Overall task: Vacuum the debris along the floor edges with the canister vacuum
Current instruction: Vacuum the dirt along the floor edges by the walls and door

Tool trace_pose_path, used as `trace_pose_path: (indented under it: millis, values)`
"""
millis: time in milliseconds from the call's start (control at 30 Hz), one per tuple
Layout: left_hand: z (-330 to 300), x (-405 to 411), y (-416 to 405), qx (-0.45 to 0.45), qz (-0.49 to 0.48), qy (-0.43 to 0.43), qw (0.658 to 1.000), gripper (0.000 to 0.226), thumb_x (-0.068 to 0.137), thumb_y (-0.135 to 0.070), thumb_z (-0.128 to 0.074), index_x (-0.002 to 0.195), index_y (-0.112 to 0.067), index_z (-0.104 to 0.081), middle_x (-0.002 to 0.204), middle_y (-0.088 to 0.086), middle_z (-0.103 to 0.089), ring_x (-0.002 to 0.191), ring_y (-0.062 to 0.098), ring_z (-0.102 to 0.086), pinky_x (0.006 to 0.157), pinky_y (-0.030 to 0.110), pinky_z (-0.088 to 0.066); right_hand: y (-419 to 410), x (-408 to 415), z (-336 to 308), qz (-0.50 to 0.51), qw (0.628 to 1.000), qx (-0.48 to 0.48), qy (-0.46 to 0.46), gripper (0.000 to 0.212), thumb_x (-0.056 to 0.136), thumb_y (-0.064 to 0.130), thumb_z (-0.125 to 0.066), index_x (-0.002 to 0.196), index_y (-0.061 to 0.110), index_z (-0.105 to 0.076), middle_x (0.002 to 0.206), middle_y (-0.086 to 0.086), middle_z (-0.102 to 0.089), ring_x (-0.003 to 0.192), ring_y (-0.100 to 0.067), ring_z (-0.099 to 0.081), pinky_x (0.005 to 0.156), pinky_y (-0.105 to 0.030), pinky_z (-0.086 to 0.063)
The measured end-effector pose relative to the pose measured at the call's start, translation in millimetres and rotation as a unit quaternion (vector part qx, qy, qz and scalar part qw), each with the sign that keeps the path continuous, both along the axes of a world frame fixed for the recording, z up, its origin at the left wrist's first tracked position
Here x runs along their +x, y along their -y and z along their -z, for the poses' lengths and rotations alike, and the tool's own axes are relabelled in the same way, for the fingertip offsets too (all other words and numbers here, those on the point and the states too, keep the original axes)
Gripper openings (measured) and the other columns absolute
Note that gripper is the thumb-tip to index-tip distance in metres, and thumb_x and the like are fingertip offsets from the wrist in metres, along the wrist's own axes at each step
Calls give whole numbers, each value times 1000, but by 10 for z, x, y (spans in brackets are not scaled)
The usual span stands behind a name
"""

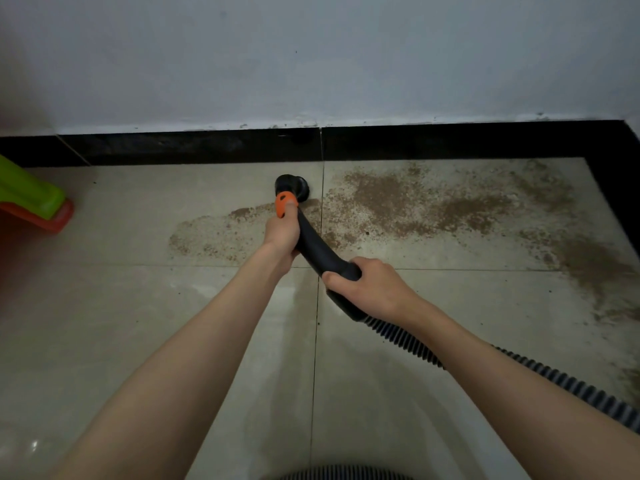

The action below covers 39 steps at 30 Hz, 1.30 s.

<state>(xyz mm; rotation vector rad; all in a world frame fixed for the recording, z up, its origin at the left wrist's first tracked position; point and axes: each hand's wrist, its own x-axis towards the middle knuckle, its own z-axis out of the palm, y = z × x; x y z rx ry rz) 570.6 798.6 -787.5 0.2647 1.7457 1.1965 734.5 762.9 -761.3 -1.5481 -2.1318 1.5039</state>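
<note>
Both hands grip the black vacuum wand over a gritty tile floor.

Nearest, the ribbed grey-black hose point(519, 372) trails off to 4 o'clock; the right hand point(367, 289) wraps its fingers round the curved black wand point(318, 251), the left hand point(282, 233) clasps it just below the orange collar point(284, 204). The round nozzle point(292, 185) sits at 12 o'clock, touching brown debris point(398, 199) spreading toward 2 o'clock, near the black baseboard point(207, 147).

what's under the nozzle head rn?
The nozzle sits on the tile at the left edge of the brown debris, near the black skirting. Whatever lies directly beneath its mouth is covered, so debris there cannot be confirmed.
</note>
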Motion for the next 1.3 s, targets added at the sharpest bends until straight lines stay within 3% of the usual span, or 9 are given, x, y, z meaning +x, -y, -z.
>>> trace_pose_path:
  millis: [433,633,767,1067,1300]
  values:
    - [-67,109,67,-17,25,5,1000,57,98,-46,-40,135,-3,-43,125,15,-56,112,28,-56,78,33,-48,119,94,-96,4,1000,15,20,35,87,51,-57,87,16,-56,81,-1,-64,73,-18,-63,62,-28,-47]
    - [-85,-11,184,-21,2,-1,1000,57,98,-46,-41,134,-2,-42,126,14,-55,104,25,-55,71,31,-45,204,-31,-107,-11,999,35,31,36,87,53,-57,91,17,-56,82,0,-65,76,-17,-64,67,-32,-52]
    - [-56,-37,314,-24,-11,1,1000,58,98,-46,-41,135,-1,-41,127,14,-54,100,23,-53,74,31,-44,293,-43,-112,-30,998,45,44,37,87,52,-57,96,17,-57,85,0,-64,79,-17,-63,73,-35,-53]
    - [-189,92,402,7,-16,19,1000,60,96,-49,-44,132,-1,-45,114,11,-57,99,23,-55,77,32,-46,344,58,-222,-26,995,76,56,39,87,53,-56,98,15,-56,83,0,-62,78,-18,-61,69,-34,-50]
    - [-197,158,435,1,-7,36,999,61,96,-48,-45,133,0,-43,117,12,-57,101,24,-56,77,32,-47,379,144,-270,-34,994,74,67,39,87,53,-56,96,15,-56,83,0,-62,76,-17,-60,66,-32,-48]
